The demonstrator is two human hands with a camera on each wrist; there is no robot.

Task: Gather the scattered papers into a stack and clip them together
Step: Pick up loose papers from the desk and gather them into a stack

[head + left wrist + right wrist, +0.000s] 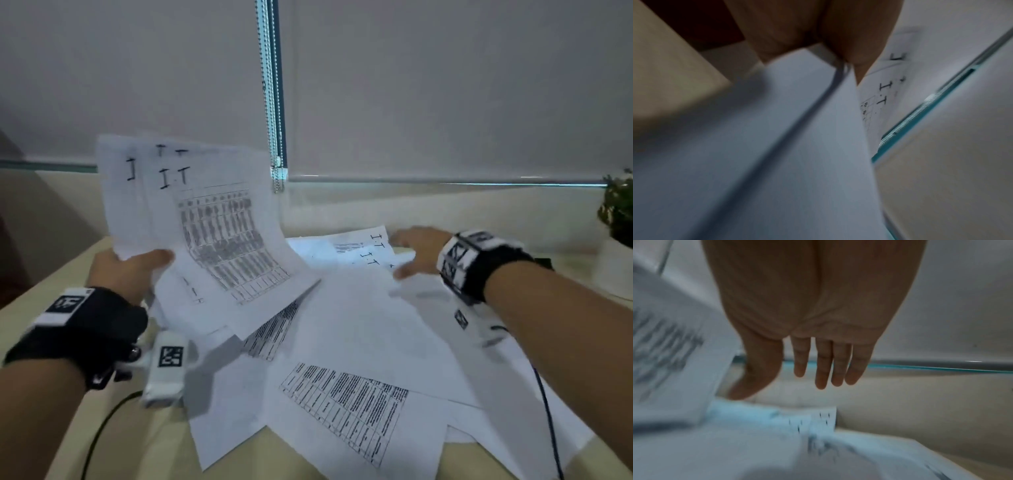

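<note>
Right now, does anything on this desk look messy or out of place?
Yes. Loose papers lie strewn over the desk, overlapping at odd angles, some reaching over its near edge. The left hand holds a fanned, uneven bundle raised off the desk. The right hand is open over the far sheets. No clip shows.

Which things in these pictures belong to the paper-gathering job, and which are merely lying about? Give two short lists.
Part of the job:
- held sheets, gripped by the left hand
- scattered papers on the table
- right hand, open, reaching over the far sheets

Just lying about:
- potted plant
- blind chain
- black cables

No clip is visible.
</note>
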